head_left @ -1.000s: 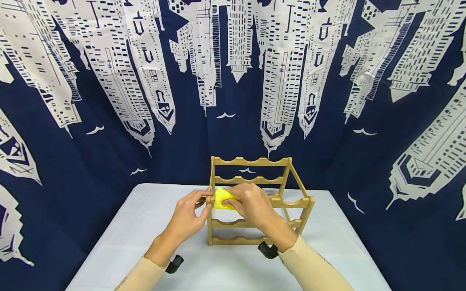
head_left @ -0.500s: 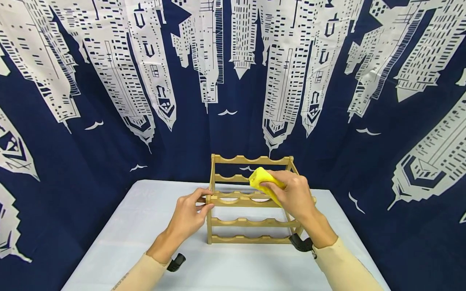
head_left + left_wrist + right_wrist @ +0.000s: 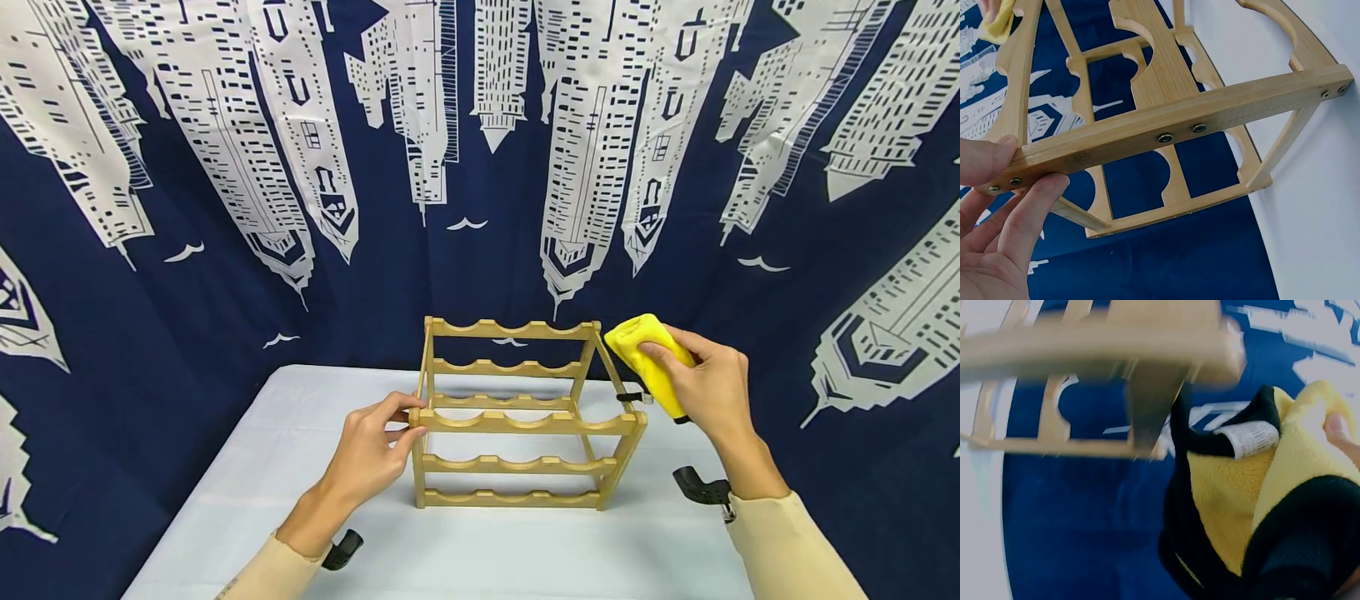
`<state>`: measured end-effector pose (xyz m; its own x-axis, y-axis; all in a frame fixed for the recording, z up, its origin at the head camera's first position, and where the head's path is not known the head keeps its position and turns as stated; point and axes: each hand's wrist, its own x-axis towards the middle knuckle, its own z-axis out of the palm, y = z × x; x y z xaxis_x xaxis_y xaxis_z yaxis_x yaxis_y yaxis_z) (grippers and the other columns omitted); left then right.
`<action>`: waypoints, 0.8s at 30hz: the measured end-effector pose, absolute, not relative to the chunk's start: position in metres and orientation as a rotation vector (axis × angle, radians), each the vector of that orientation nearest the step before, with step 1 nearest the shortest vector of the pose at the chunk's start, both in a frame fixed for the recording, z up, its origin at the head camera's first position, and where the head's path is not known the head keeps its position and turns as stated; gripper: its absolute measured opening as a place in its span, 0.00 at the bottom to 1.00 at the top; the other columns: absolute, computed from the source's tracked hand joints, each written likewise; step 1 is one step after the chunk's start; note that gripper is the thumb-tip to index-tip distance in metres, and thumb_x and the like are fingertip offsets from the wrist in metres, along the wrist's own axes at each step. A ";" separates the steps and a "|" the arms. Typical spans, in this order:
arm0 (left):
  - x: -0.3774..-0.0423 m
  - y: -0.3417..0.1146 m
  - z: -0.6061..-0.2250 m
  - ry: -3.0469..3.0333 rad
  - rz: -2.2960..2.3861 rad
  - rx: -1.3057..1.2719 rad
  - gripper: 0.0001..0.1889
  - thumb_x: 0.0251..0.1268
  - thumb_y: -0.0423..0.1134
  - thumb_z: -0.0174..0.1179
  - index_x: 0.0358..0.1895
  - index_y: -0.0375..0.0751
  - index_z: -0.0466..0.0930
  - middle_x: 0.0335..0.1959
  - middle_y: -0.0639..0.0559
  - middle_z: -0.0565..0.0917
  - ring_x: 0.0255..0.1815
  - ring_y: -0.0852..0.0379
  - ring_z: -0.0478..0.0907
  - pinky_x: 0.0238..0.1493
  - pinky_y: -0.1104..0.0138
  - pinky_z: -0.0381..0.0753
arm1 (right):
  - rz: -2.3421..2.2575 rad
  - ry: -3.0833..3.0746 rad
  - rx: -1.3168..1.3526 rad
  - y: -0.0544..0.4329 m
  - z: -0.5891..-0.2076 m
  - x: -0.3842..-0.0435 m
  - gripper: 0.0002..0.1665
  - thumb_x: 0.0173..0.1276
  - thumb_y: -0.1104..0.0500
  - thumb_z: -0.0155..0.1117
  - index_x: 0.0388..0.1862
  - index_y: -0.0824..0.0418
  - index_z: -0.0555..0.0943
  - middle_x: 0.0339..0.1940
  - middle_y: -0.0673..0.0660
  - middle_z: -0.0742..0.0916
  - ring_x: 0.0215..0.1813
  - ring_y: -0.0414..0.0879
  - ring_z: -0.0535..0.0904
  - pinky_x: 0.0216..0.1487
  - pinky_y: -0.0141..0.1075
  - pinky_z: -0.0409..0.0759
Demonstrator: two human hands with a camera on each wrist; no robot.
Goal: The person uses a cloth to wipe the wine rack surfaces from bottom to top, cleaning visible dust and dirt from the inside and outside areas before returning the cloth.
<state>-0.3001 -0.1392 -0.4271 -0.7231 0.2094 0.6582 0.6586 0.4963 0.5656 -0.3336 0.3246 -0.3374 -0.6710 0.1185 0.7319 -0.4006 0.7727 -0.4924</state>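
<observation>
A wooden wine rack (image 3: 525, 423) with scalloped rails stands on the white table. At its top front left corner, my left hand (image 3: 371, 446) pinches the post between thumb and fingers; the left wrist view shows the thumb and fingertips on the corner of the wooden post (image 3: 1179, 119), near its screws. Beyond the rack's right side, my right hand (image 3: 708, 379) grips a folded yellow cloth (image 3: 647, 354) in the air. In the right wrist view the cloth (image 3: 1229, 500) shows a black border and a white label (image 3: 1250, 439); the rack's end there is blurred.
The white table (image 3: 247, 467) reaches out on both sides of the rack and in front of it. Behind hangs a dark blue curtain (image 3: 390, 292) printed with white buildings, close to the table's far edge.
My right hand has carried the yellow cloth from the rack's front left corner, up and across to beyond its right side. My left hand keeps its hold on the corner.
</observation>
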 end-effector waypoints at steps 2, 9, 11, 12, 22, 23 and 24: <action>-0.299 -0.142 -0.426 -2.232 -1.160 -0.716 0.18 0.68 0.22 0.81 0.57 0.38 0.90 0.52 0.43 0.97 0.48 0.45 0.99 0.47 0.64 1.00 | 0.867 -2.194 0.116 0.337 -0.342 -0.337 0.24 0.73 0.54 0.89 0.66 0.59 0.95 0.46 0.70 0.98 0.28 0.24 0.78 0.29 0.15 0.78; -0.292 -0.150 -0.426 -2.247 -1.156 -0.708 0.19 0.67 0.21 0.81 0.56 0.40 0.90 0.50 0.45 0.97 0.48 0.47 0.98 0.46 0.66 0.99 | 0.863 -2.373 0.032 0.363 -0.384 -0.353 0.29 0.79 0.46 0.84 0.70 0.62 0.92 0.44 0.70 0.96 0.26 0.33 0.80 0.25 0.24 0.81; -0.290 -0.151 -0.426 -2.249 -1.158 -0.709 0.19 0.67 0.21 0.81 0.56 0.41 0.90 0.50 0.46 0.97 0.48 0.48 0.98 0.45 0.67 0.99 | 0.862 -2.428 0.054 0.364 -0.399 -0.359 0.30 0.80 0.45 0.83 0.70 0.62 0.92 0.43 0.69 0.97 0.26 0.36 0.81 0.24 0.28 0.81; -0.289 -0.152 -0.426 -2.249 -1.161 -0.709 0.19 0.67 0.21 0.81 0.56 0.42 0.90 0.50 0.46 0.97 0.48 0.48 0.98 0.45 0.68 0.99 | 0.864 -2.455 0.076 0.363 -0.406 -0.362 0.30 0.80 0.45 0.82 0.70 0.63 0.92 0.42 0.68 0.97 0.27 0.38 0.81 0.24 0.29 0.82; -0.281 -0.156 -0.430 -2.232 -1.161 -0.742 0.21 0.65 0.20 0.81 0.55 0.44 0.89 0.51 0.48 0.96 0.47 0.53 0.97 0.45 0.72 0.97 | 0.849 -2.757 0.577 0.326 -0.451 -0.398 0.20 0.77 0.50 0.84 0.55 0.64 0.97 0.41 0.57 0.98 0.38 0.39 0.84 0.41 0.31 0.84; -0.280 -0.157 -0.430 -2.234 -1.159 -0.742 0.21 0.65 0.21 0.81 0.54 0.44 0.89 0.51 0.48 0.96 0.47 0.53 0.97 0.44 0.72 0.97 | 0.847 -2.776 0.654 0.320 -0.452 -0.401 0.18 0.78 0.51 0.83 0.55 0.65 0.97 0.40 0.56 0.98 0.38 0.39 0.84 0.42 0.32 0.84; -0.279 -0.157 -0.430 -2.239 -1.156 -0.741 0.21 0.65 0.21 0.81 0.54 0.45 0.89 0.52 0.48 0.97 0.47 0.53 0.97 0.45 0.73 0.97 | 0.851 -2.789 0.744 0.313 -0.453 -0.405 0.18 0.79 0.52 0.82 0.55 0.65 0.96 0.41 0.56 0.98 0.39 0.39 0.85 0.42 0.33 0.86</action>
